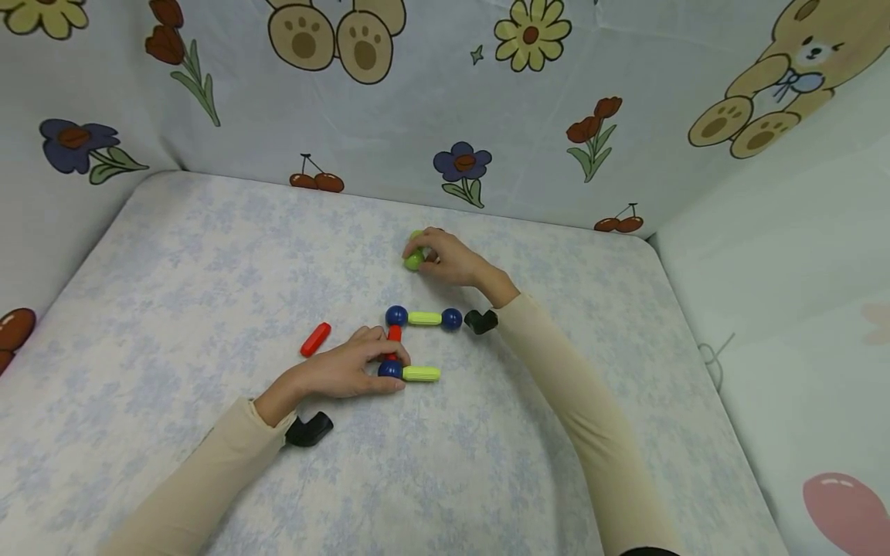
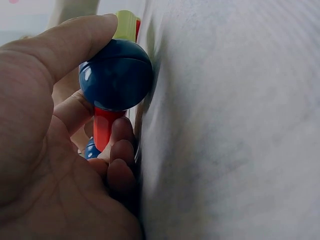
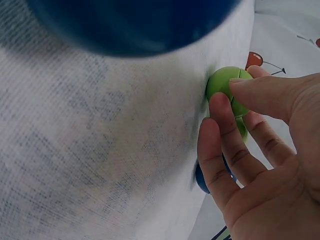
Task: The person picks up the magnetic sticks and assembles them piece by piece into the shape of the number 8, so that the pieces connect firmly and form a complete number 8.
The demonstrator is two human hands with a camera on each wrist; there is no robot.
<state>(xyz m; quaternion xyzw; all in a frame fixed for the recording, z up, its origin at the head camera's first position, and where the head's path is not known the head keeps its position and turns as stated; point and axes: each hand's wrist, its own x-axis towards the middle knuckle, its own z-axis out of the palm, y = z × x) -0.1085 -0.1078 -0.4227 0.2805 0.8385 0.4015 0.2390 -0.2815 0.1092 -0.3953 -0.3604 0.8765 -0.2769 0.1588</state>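
My left hand (image 1: 348,366) grips the near-left corner of a toy ball-and-rod frame. Its thumb rests on the blue ball (image 2: 116,75) there, and other fingers curl by the red rod (image 2: 103,127). From that ball a yellow-green ridged rod (image 1: 422,374) points right with a bare end. The red rod runs to a second blue ball (image 1: 396,316), joined by another yellow-green rod (image 1: 425,318) to a third blue ball (image 1: 452,319). Farther back, my right hand (image 1: 452,259) pinches a green ball (image 3: 226,85) low at the tabletop. More green shows behind its fingers.
A loose red rod (image 1: 316,340) lies left of the frame. Behind the right fingers, a blue round piece (image 3: 202,179) is partly hidden. Black wrist pieces (image 1: 310,429) stick out at both cuffs. A printed cloth wall (image 1: 389,131) borders the table's back edge.
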